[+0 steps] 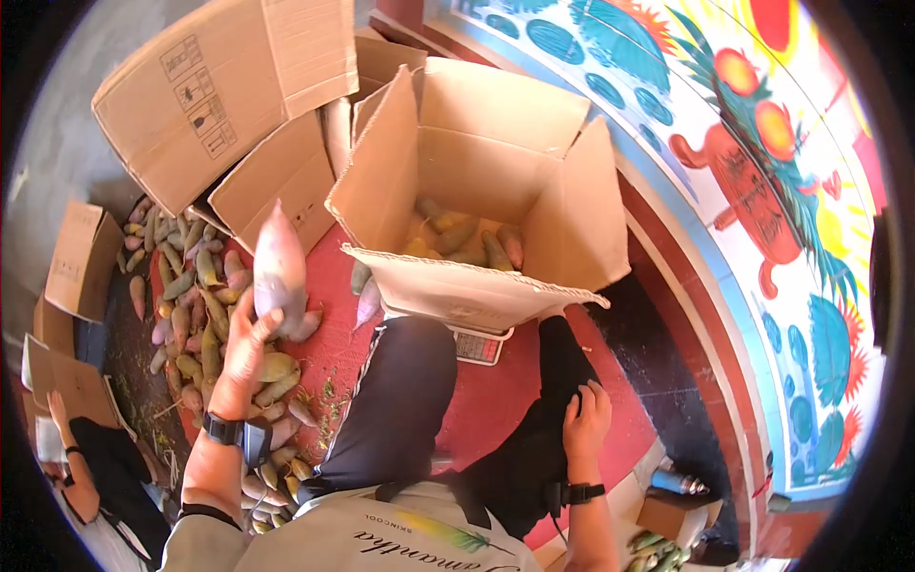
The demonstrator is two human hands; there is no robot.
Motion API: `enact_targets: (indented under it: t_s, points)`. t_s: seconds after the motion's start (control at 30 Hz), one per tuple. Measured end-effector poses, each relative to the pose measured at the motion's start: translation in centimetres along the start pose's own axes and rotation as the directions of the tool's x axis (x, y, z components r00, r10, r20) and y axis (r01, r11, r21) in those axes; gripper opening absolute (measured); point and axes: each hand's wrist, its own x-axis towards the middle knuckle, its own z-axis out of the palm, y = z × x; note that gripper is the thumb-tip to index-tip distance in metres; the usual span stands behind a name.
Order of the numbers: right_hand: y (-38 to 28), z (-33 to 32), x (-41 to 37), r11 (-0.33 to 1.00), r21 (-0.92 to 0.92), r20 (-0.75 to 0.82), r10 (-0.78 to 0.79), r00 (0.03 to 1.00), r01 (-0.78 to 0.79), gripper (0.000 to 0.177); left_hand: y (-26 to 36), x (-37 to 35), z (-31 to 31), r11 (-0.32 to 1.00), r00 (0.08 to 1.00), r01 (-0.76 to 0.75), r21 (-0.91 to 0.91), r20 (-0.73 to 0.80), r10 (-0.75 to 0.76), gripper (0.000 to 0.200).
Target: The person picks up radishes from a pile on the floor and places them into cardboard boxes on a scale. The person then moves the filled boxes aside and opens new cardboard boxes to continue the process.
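Observation:
My left hand is closed round the lower end of a large pinkish-purple root vegetable, held upright above the heap of similar roots. Its fingers are partly hidden behind the root. On my knee at the right rests my right hand, its fingers apart and nothing in it. In front of my legs stands an open cardboard box with several roots on its bottom. Part of a scale shows below the box's near side.
More cardboard boxes stand at the upper left. A co-worker's arm shows at the lower left beside another box. A painted wall runs along the right. A blue bottle and a small box lie at the lower right.

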Motion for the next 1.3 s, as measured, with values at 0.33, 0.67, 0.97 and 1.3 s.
enact_targets:
  t_s: [0.33, 0.67, 0.97, 1.3]
  points:
    - [0.3, 0.3, -0.4, 0.999, 0.051, -0.118, -0.011, 0.993, 0.017, 0.020, 9.2, 3.3, 8.5, 0.912, 0.909, -0.390, 0.127, 0.212, 0.359, 0.078]
    - [0.7, 0.7, -0.7, 0.993, 0.114, -0.180, 0.012, 0.984, 0.008, 0.018, 7.6, 8.5, 12.9, 0.609, 0.731, -0.682, 0.406, 0.413, 0.543, 0.058]
    - [0.4, 0.7, -0.7, 0.991, 0.133, -0.164, 0.034, 0.986, -0.012, 0.019, 6.5, 12.0, 13.9, 0.358, 0.687, -0.720, 0.594, 0.536, 0.491, 0.032]
    - [0.3, 0.6, -0.9, 0.990, 0.143, -0.168, 0.034, 0.985, -0.010, 0.016, 6.3, 9.3, 14.3, 0.080, 0.459, -0.800, 0.594, 0.522, 0.719, 0.018]
